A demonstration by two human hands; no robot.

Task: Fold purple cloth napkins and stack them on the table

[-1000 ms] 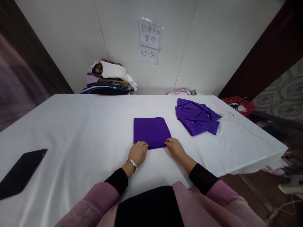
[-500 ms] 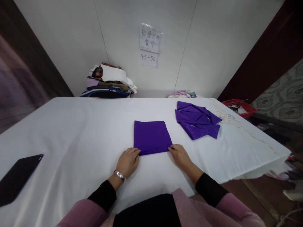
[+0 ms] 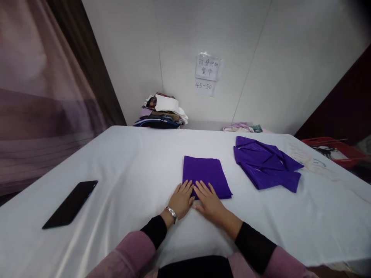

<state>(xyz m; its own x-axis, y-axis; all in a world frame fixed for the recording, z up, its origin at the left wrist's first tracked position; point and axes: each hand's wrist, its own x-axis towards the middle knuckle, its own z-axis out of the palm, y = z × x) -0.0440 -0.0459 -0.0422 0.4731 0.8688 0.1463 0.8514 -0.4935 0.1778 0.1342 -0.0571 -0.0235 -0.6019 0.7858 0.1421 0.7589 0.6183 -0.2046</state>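
A purple cloth napkin (image 3: pixel 204 170), folded into a square, lies flat on the white tablecloth (image 3: pixel 139 162) in front of me. My left hand (image 3: pixel 181 199) rests at its near left corner, fingers stretched out on the fabric. Close beside it, my right hand (image 3: pixel 210 202) lies flat on the near part of the napkin with its fingers spread. Both hands press from above, and neither grips anything. To the right, more purple cloth (image 3: pixel 263 160) lies in loosely overlapping folded pieces.
A black tablet-like slab (image 3: pixel 71 204) lies on the left. Behind the table's far edge stands a stack of folded clothes (image 3: pixel 165 112), with a smaller cloth heap (image 3: pixel 239 127) to its right. A red basket (image 3: pixel 339 150) sits beyond the right edge. Handwritten paper (image 3: pixel 207 69) hangs on the wall.
My hands have let go of the napkin's two near corners. The right hand has moved left across it to lie beside the left hand. The view has turned left.
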